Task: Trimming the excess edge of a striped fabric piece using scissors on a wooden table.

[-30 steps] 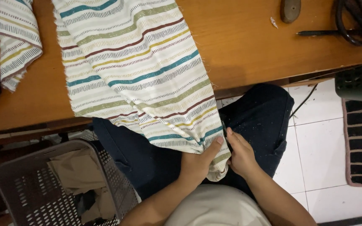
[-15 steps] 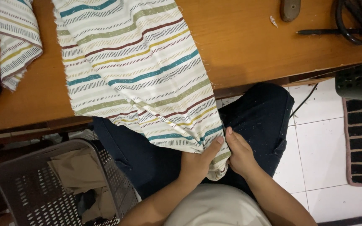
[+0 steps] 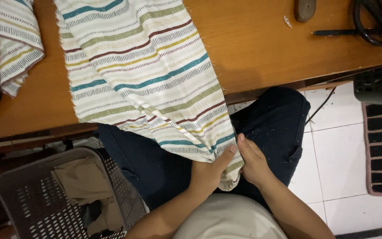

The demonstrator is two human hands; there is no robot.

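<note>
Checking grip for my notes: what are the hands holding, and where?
Both the left hand and right hand pinch the striped cloth at its lower corner, over the lap.

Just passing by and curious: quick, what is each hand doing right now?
Left hand: closed, pinching the lower corner of the white cotton cloth with coloured stripes.
Right hand: closed on the same corner of the cloth, beside the left.
</note>
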